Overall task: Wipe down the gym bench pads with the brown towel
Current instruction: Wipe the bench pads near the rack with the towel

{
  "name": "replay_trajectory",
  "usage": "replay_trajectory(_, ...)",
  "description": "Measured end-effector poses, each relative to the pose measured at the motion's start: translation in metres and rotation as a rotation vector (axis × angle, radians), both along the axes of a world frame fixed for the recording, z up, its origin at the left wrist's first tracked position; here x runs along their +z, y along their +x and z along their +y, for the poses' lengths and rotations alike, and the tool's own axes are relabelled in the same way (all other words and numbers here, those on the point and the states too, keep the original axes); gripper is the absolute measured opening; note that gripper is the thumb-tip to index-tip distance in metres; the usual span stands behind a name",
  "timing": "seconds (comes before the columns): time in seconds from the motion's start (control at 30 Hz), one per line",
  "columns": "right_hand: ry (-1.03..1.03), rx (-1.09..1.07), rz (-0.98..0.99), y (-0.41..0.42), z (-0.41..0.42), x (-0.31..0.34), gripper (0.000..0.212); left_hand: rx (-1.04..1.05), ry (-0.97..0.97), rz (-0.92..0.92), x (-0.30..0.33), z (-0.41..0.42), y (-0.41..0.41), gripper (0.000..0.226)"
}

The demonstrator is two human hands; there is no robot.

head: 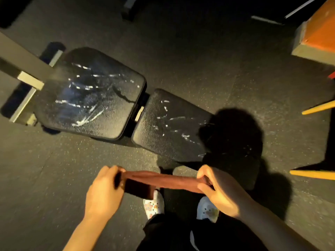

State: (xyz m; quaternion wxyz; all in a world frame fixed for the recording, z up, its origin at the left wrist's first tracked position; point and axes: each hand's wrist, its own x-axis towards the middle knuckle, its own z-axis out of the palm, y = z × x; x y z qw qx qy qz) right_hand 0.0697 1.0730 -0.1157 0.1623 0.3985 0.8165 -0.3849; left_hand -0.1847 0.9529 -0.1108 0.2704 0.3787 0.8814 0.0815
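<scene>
The floor is dark rubber matting flecked with pale specks, lit hard from above so that the person's shadow falls across the near end of the bench. The bench stands on it at a slant, with two black textured pads set end to end and a narrow gap between them. The larger pad lies to the left and farther off; it is streaked with white smears and has a dark crack-like mark near its right edge. The smaller pad lies nearer, also flecked with white, its right end lost in shadow. Grey metal frame bars run out beyond the larger pad at the left.

In the upper right corner sits an orange box with a grey edge, and below it two yellow bars reach in from the right edge (what they belong to cannot be told).

The brown towel is held in the air, stretched between both hands, in front of the bench and above the person's white shoes; it touches neither pad. The left hand has its grip clamped on the towel's left end, where a fold hangs down. The right hand pinches the right end between thumb and fingers.
</scene>
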Motion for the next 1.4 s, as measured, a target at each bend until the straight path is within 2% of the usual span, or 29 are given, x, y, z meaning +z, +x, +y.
replay_trajectory(0.03,-0.014,-0.006,0.102,-0.021,0.019,-0.018,0.012,0.027,0.029,0.041,-0.018,0.007,-0.011,0.02)
replay_trajectory(0.07,-0.044,-0.148,0.058,-0.028,0.028,-0.033,0.011,0.062,0.09,0.078,-0.037,0.019,-0.023,0.022)
replay_trajectory(0.1,-0.001,-0.187,0.139,-0.033,0.025,-0.057,0.01,0.071,0.127,0.119,-0.057,0.029,-0.031,0.024)
replay_trajectory(0.17,0.092,-0.201,0.174,-0.06,0.036,-0.096,0.013,0.099,0.254,0.173,-0.098,0.052,-0.042,0.027)
replay_trajectory(0.2,0.105,-0.219,0.106,-0.066,0.033,-0.115,0.019,0.113,0.334,0.19,-0.117,0.065,-0.044,0.029)
replay_trajectory(0.27,0.293,-0.203,0.104,-0.076,0.037,-0.16,0.035,0.146,0.478,0.175,-0.159,0.086,-0.047,0.037)
replay_trajectory(0.37,0.527,-0.029,0.236,-0.092,0.04,-0.218,0.062,0.105,0.717,0.201,-0.226,0.091,-0.035,0.043)
replay_trajectory(0.53,0.769,0.451,0.408,-0.117,0.053,-0.291,0.072,0.051,0.915,0.313,-0.314,0.088,-0.031,0.042)
replay_trajectory(0.7,0.879,0.412,0.557,-0.127,0.062,-0.319,0.073,0.014,1.237,0.355,-0.343,0.11,-0.043,0.046)
replay_trajectory(0.8,0.964,0.411,0.643,-0.126,0.063,-0.333,0.074,0.006,1.34,0.391,-0.354,0.115,-0.048,0.042)
replay_trajectory(0.87,0.99,0.42,0.634,-0.124,0.063,-0.334,0.074,-0.023,1.327,0.414,-0.352,0.115,-0.049,0.041)
replay_trajectory(1.0,1.022,0.409,0.557,-0.115,0.054,-0.331,0.073,-0.092,1.081,0.508,-0.325,0.097,-0.051,0.039)
replay_trajectory(1.1,1.079,0.444,0.637,-0.135,0.05,-0.315,0.071,-0.205,1.094,0.702,-0.29,0.084,-0.078,0.051)
replay_trajectory(1.2,1.084,0.566,0.649,-0.18,0.053,-0.303,0.079,-0.187,1.106,0.903,-0.268,0.091,-0.129,0.054)
replay_trajectory(1.3,0.977,0.535,0.673,-0.216,0.058,-0.3,0.061,-0.112,1.046,0.947,-0.281,0.105,-0.157,0.039)
replay_trajectory(1.4,0.899,0.409,0.712,-0.248,0.07,-0.286,0.037,-0.147,1.128,0.988,-0.297,0.106,-0.164,0.034)
